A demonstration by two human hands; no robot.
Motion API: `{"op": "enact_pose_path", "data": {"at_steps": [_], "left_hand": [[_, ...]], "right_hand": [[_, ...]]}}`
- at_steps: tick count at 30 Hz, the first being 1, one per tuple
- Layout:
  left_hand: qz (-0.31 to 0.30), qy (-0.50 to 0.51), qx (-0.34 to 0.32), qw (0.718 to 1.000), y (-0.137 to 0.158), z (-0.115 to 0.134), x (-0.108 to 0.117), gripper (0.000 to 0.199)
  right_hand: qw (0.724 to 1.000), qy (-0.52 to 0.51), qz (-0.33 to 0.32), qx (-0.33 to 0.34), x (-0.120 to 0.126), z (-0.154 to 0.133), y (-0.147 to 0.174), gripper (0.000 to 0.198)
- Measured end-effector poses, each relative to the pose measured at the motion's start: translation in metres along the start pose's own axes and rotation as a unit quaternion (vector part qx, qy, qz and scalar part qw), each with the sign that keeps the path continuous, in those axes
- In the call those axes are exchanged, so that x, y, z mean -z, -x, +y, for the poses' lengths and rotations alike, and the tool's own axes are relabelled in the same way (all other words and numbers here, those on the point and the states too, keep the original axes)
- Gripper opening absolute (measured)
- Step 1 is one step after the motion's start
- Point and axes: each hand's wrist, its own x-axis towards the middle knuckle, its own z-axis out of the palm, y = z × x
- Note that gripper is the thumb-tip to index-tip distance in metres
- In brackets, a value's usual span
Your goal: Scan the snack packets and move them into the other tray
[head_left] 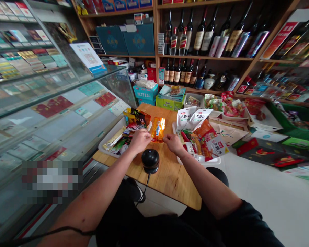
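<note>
A small orange snack packet [159, 129] with white and blue print stands nearly upright above the wooden table, between both hands. My left hand [141, 140] pinches its lower left corner, with the fingers closed. At the lower right corner, the closed fingertips of my right hand [173, 142] grip the same packet. Just below the hands sits a black round device [150, 160] with a cable. Beside my left hand is a white tray [103, 146] of mixed snack packets. A second white tray [217, 161], also holding snack packets, lies to the right of my right hand.
The wooden table [175, 181] bears both trays. Along the left runs a glass display counter [67, 127] with flat packs inside. Bottle shelves [208, 57] stand behind, with snack boxes [170, 103] below them. More boxes [275, 151] lie on the floor at right.
</note>
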Motion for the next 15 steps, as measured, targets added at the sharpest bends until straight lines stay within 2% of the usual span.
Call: {"op": "enact_pose_path", "data": {"at_steps": [5,9,12,15], "left_hand": [[-0.021,0.014,-0.009,1.000,-0.014,0.042,-0.022,0.012],[-0.063,0.007,0.000,0.998,-0.033,0.073,-0.046,0.010],[-0.090,0.002,0.007,0.996,-0.052,0.096,-0.061,0.012],[-0.105,-0.005,-0.005,0.994,-0.076,0.116,-0.074,0.011]], "right_hand": [[0.998,-0.049,0.033,-0.015,0.045,0.009,0.017,0.028],[0.988,-0.111,0.047,-0.092,0.077,0.022,0.037,0.027],[0.966,-0.205,0.057,-0.147,0.088,0.030,0.053,0.028],[0.947,-0.259,0.086,-0.169,0.092,0.036,0.059,0.029]]}}
